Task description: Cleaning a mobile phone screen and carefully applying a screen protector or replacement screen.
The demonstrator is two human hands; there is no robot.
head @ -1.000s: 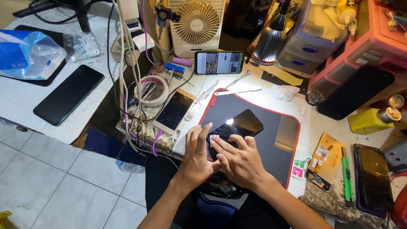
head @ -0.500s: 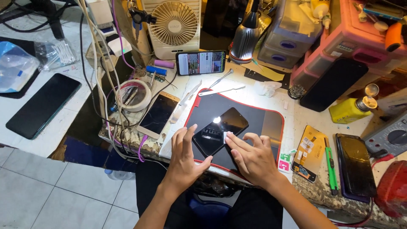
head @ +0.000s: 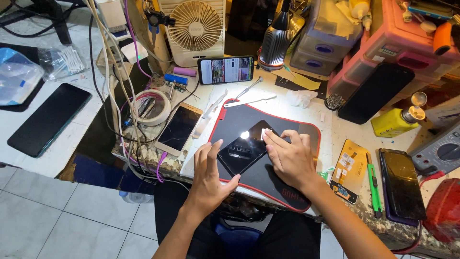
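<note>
Two hands are working on a black phone (head: 247, 146) — right hand (head: 290, 158) fingers pressing its edge, left hand (head: 209, 175) fingers spread loose beside it.

I see a cluttered workbench (head: 306, 106) carrying a black red-edged mat (head: 287, 180), a small fan (head: 196, 29), a lit phone on its side (head: 226, 70), a tape roll (head: 152, 107), a yellow bottle (head: 396, 122), a green cutter (head: 373, 183) and storage drawers (head: 383, 52). A white table (head: 28, 158) beside it bears a dark phone (head: 49, 119).
</note>
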